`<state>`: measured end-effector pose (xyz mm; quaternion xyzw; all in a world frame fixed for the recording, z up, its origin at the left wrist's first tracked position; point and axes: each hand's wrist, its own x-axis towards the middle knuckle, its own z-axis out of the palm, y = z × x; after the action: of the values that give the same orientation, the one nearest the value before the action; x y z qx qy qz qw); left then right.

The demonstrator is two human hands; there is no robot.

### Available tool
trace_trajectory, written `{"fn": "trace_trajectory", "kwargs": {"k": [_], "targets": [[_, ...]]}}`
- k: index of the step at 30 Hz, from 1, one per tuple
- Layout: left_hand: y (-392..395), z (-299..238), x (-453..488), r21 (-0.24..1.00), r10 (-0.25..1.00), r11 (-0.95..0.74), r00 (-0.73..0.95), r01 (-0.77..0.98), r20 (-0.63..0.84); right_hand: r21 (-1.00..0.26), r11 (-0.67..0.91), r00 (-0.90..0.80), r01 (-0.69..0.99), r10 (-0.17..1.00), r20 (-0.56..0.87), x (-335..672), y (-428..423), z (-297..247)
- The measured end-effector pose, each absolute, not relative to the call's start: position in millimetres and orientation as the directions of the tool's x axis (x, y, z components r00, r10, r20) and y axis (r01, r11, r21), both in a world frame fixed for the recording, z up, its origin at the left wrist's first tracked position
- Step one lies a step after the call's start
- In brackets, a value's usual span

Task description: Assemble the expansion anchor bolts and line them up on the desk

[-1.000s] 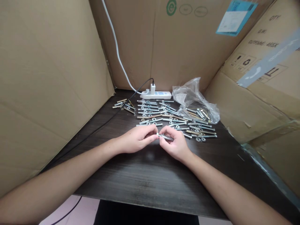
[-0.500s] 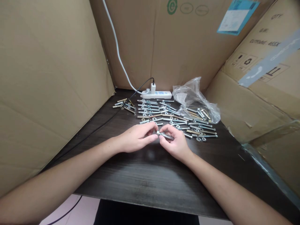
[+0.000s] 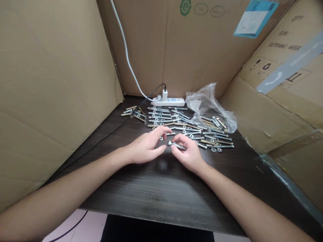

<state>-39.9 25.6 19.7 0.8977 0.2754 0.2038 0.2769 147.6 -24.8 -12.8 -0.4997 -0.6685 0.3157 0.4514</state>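
Between the thumb and fingers of my right hand (image 3: pixel 188 151) is an expansion bolt (image 3: pixel 179 146), its hex end (image 3: pixel 170 143) pointing left. Just left of that end, my left hand (image 3: pixel 148 144) is open, thumb and fingers apart with nothing between them. A loose washer or nut (image 3: pixel 160 138) shows on the table in the gap of my left hand. Beyond both hands lie rows of metal bolts (image 3: pixel 160 117), with nuts and washers beside them. Part of the nearest row is hidden behind my left fingers.
A white power strip (image 3: pixel 174 102) with a plugged charger sits at the back. A clear plastic bag (image 3: pixel 209 104) holds more bolts at the right. A black cable (image 3: pixel 108 134) crosses the left side. Cardboard boxes (image 3: pixel 55 84) wall in the dark table (image 3: pixel 156 188).
My left fingers have come off the bolt's hex end and spread apart. My right hand keeps its hold on the bolt in nearly the same place.
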Motion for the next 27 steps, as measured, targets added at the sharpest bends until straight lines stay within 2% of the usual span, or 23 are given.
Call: {"fn": "trace_trajectory", "kwargs": {"k": [9, 20, 27], "targets": [[32.9, 13.8, -37.1, 0.586, 0.531, -0.739, 0.823, 0.332, 0.204, -0.866, 0.316, -0.123, 0.387, 0.949, 0.291, 146.9, -26.0, -13.5], [25.5, 16.5, -38.3, 0.574, 0.580, -0.737, 0.770, 0.356, 0.266, -0.879, 0.285, -0.101, 0.383, 0.959, 0.267, 149.1, -22.5, -14.5], [30.5, 16.8, -37.7, 0.557, 0.582, -0.726, 0.792, 0.404, 0.184, -0.869, 0.297, -0.117, 0.395, 0.955, 0.273, 147.5, -24.5, -12.9]]}}
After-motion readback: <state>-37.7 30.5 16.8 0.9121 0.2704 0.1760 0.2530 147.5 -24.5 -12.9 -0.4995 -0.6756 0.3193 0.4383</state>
